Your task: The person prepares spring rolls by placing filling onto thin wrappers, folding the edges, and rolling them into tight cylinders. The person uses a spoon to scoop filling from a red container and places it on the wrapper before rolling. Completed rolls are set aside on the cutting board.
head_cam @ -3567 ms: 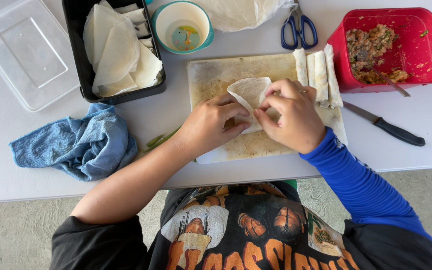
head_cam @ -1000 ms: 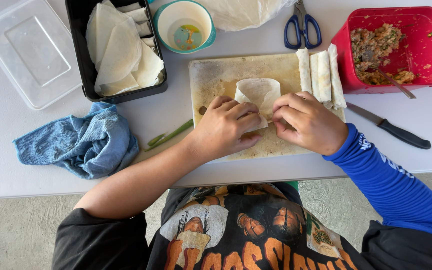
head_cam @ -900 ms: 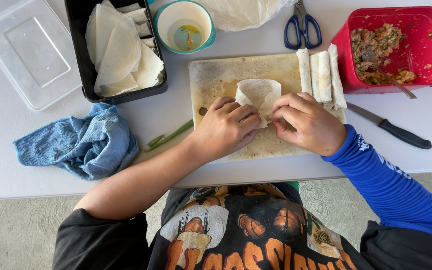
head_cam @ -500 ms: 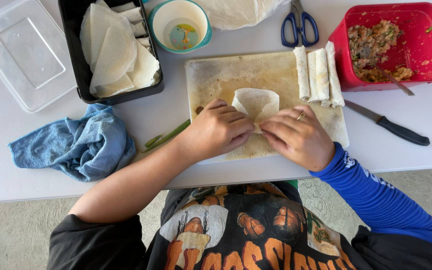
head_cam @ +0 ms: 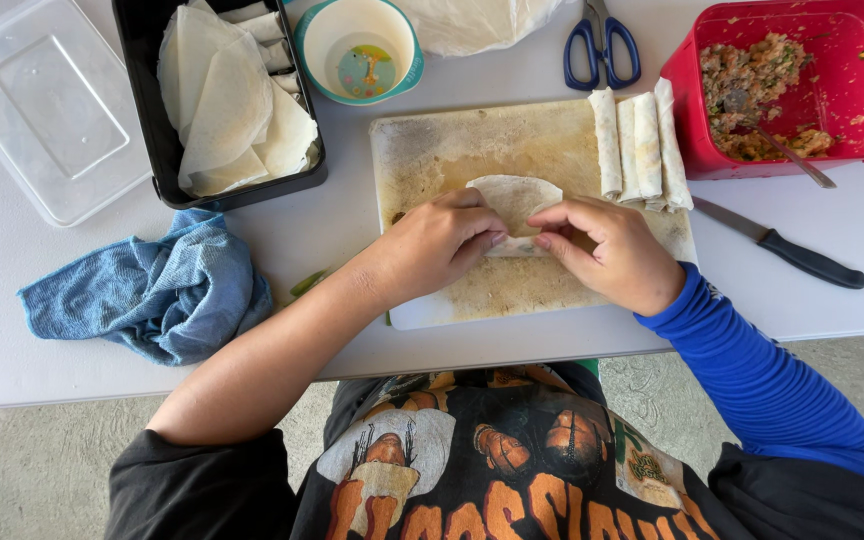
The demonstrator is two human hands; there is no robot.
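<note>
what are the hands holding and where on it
Left hand and right hand both pinch the near edge of the wrapper on the cutting board.

We see a white worktop (head_cam: 372,340) in soft, even light. Under its near edge lies a grey, rough floor (head_cam: 42,470), like concrete.
</note>
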